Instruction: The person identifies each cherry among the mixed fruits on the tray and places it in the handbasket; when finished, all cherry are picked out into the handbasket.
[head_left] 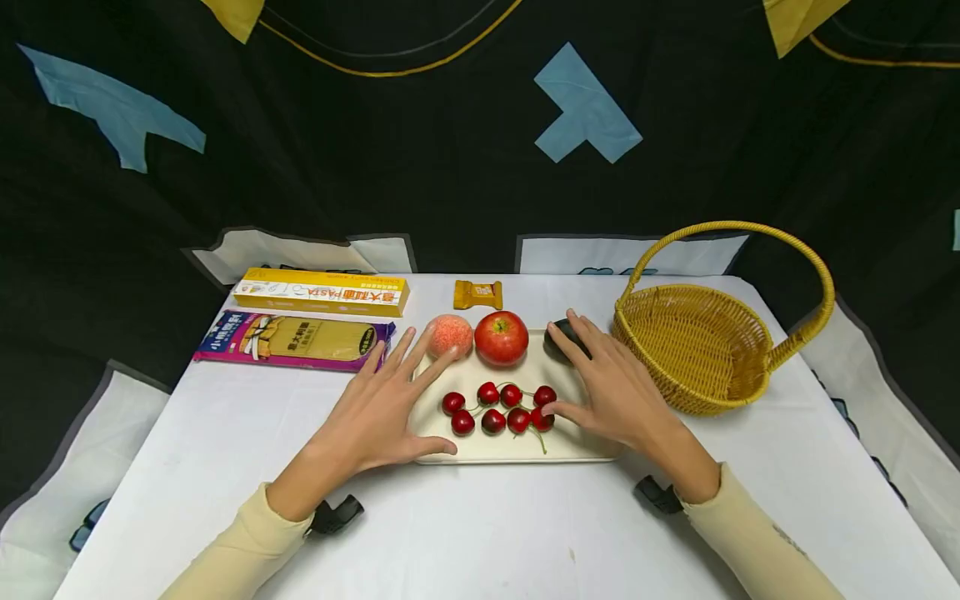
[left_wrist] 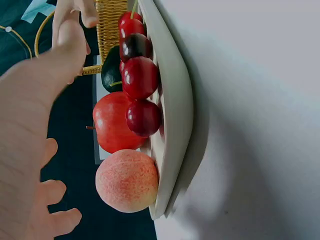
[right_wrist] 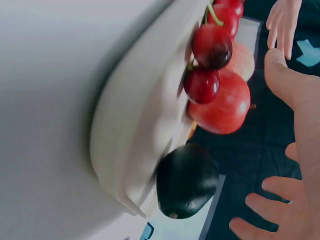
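Note:
A shallow cream tray (head_left: 510, 451) bears a peach (head_left: 450, 335), a red apple (head_left: 502, 338), a dark green avocado (head_left: 557, 343) and several cherries (head_left: 492, 422) with green stems. Over the tray's left end, my left hand (head_left: 378, 412) spreads its fingers, their tips overlapping the peach in the head view. My right hand (head_left: 618, 383) hovers at the right end, fingers parted by the avocado and thumb near the cherries. Both wrist views show air between the fingers and the fruit: the peach (left_wrist: 127, 181) lies apart from the left fingers, the avocado (right_wrist: 187, 181) from the right.
A yellow wicker basket (head_left: 652, 379) with a tall handle stands right of the tray. Behind the tray lies a small orange-yellow wrapped snack (head_left: 477, 294). At the back left are a yellow pasta box (head_left: 322, 290) and a purple-edged noodle pack (head_left: 300, 340). A black curtain hangs behind.

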